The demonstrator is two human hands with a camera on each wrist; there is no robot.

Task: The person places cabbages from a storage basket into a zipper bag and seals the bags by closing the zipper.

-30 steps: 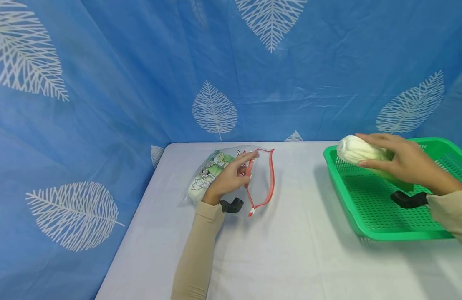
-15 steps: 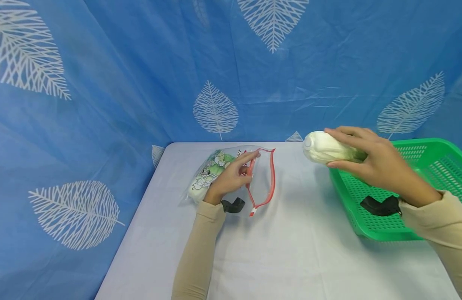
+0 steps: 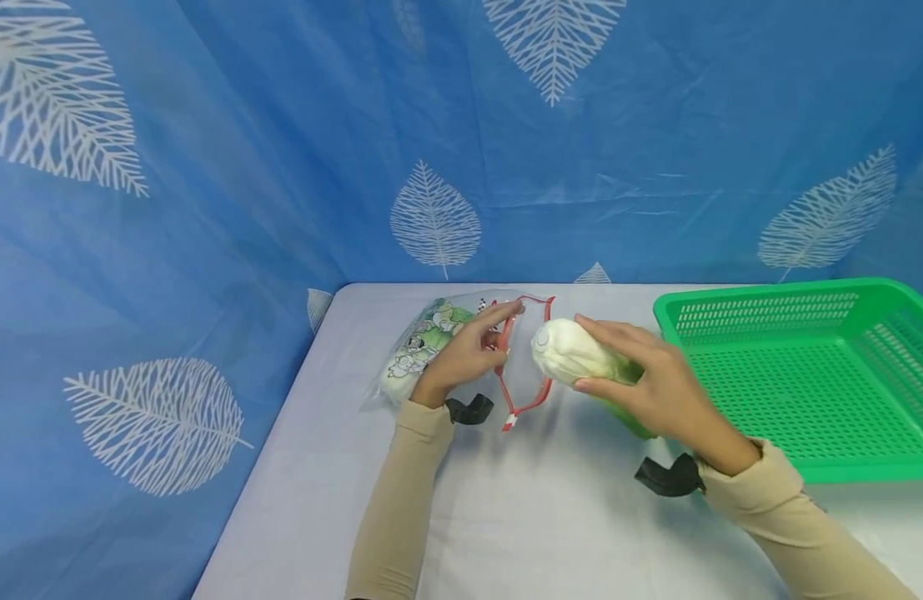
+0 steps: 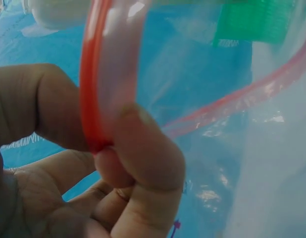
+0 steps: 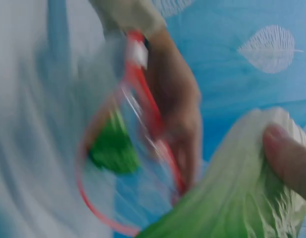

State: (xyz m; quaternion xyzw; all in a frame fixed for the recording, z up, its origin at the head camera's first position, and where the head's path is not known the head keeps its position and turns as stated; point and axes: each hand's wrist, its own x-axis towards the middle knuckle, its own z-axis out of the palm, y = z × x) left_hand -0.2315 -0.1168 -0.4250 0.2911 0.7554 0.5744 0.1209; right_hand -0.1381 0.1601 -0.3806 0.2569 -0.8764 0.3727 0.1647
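My left hand [image 3: 464, 354] pinches the red zip edge [image 4: 90, 74] of a clear zip bag [image 3: 412, 354] printed with cartoon figures. The bag lies on its side, its red-rimmed mouth spread and facing right. Inside it, green and white produce shows through the plastic. My right hand [image 3: 667, 387] grips a napa cabbage [image 3: 574, 350] between thumb and fingers, its pale base pointing left toward the bag's mouth. In the head view the base overlaps the mouth's right rim; whether they touch I cannot tell. In the right wrist view the cabbage's leafy green part [image 5: 227, 198] fills the lower right.
To the right stands a green plastic basket [image 3: 769, 293] with perforated walls. A white cloth [image 3: 536, 508] covers the table, and a blue curtain [image 3: 619, 192] with white leaf prints hangs behind and at the left. Each wrist carries a black mount [image 3: 470, 410].
From above the basket, my right hand has carried the napa cabbage leftward and somewhat down to the bag's mouth. My left hand keeps its pinch on the zip edge in the same place.
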